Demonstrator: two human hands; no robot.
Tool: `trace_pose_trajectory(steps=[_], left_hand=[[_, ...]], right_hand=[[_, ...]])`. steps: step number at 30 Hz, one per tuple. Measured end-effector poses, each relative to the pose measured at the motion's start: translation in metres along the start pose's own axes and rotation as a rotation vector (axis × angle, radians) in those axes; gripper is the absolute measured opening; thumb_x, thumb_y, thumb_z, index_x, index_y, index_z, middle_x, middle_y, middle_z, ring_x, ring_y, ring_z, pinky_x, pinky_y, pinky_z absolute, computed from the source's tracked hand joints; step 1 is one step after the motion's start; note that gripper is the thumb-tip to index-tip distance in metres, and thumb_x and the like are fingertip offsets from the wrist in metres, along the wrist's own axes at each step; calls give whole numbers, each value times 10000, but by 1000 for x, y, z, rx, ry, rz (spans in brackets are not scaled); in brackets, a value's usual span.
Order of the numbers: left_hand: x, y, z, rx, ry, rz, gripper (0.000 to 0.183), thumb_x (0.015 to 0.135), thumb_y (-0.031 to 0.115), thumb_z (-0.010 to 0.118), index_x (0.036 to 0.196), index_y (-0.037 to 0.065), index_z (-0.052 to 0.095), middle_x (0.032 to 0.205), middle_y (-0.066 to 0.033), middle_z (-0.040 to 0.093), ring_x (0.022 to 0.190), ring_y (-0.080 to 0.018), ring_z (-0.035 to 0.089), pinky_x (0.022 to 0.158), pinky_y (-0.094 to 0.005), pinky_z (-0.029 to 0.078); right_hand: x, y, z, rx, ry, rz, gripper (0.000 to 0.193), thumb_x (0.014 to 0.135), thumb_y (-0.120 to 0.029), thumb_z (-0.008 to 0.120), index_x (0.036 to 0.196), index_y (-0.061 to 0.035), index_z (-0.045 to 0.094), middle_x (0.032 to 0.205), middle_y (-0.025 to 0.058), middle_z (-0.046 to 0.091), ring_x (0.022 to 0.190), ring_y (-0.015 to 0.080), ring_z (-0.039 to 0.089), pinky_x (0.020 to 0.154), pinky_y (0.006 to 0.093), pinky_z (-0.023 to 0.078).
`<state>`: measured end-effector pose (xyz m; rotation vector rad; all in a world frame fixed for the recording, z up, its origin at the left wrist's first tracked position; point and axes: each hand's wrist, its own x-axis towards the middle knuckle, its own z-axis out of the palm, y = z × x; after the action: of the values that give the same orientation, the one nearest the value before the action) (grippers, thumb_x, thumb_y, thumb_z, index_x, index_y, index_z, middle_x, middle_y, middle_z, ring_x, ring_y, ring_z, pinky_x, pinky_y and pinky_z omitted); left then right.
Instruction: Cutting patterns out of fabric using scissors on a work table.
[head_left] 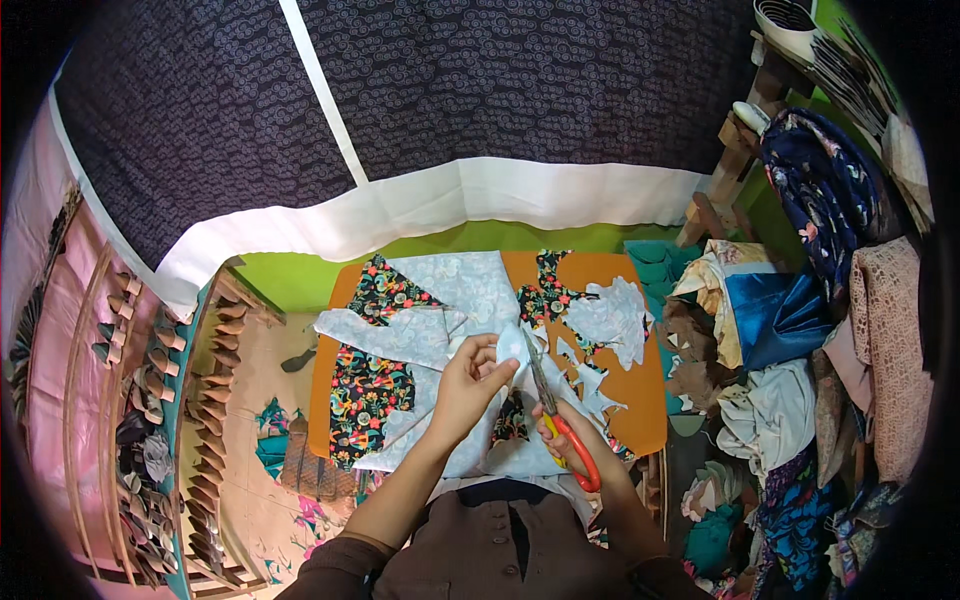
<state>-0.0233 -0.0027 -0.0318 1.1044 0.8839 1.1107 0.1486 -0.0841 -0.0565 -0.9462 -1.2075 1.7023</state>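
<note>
The left hand [466, 385] has its thumb and fingers clamped on a small pale piece [511, 346]. The piece projects beyond the fingertips, toward the blades. The right hand [577, 436] has its fingers closed around the handles of the scissors [541, 382], one handle red and one yellow. The blades extend forward from the right fingers and lie just beside the right edge of the piece. Whether the blades are parted cannot be told.

Below both hands is the table [640, 405], orange-brown. The cloth [372, 395], dark and floral with a pale reverse, is spread on it below, left of and beyond the left fingers, with several parts folded over. The scraps [596, 390], pale and jagged, lie near the right fingers, on their far side. A larger offcut [615, 320] lies farther beyond the right fingers, near the table's right edge.

Well to the left of the left fingers stands a rack [222, 310] of shoes [212, 410]. Well to the right of the right fingers is a blue fabric [780, 318], among other heaped textiles.
</note>
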Motion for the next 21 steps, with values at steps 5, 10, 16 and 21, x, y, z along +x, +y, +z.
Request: trace_pose_trajectory(steps=[5,10,16,21], left_hand=[[0,-4,0,145,-2,-16,151,809,128,603,884,5,560,745,-2,557,669,-53,494,603,-191,398],[-2,3,4,200,-6,-8,126,806,131,609,824,16,562,690,22,537,627,-36,457,559,-182,358],[-1,-5,-2,273,-11,-7,127,804,137,613,805,18,567,680,24,537,613,-34,453,546,-183,353],[-1,-4,-2,292,5,-17,141,808,145,608,843,12,578,700,14,557,625,-40,473,561,-189,372]], right_hand=[[-1,-6,3,-92,0,-15,297,844,-154,529,1085,-18,421,796,-5,424,712,57,407,635,170,376],[3,10,-4,-188,11,-68,528,778,-391,573,1109,-17,400,806,4,406,692,61,383,600,180,350],[1,6,-4,-165,45,-32,421,793,-290,615,1065,-18,442,739,-4,426,681,81,416,632,206,376],[0,-2,-2,-144,47,8,402,786,-308,622,1037,-34,468,702,-20,417,641,69,406,594,204,369]])
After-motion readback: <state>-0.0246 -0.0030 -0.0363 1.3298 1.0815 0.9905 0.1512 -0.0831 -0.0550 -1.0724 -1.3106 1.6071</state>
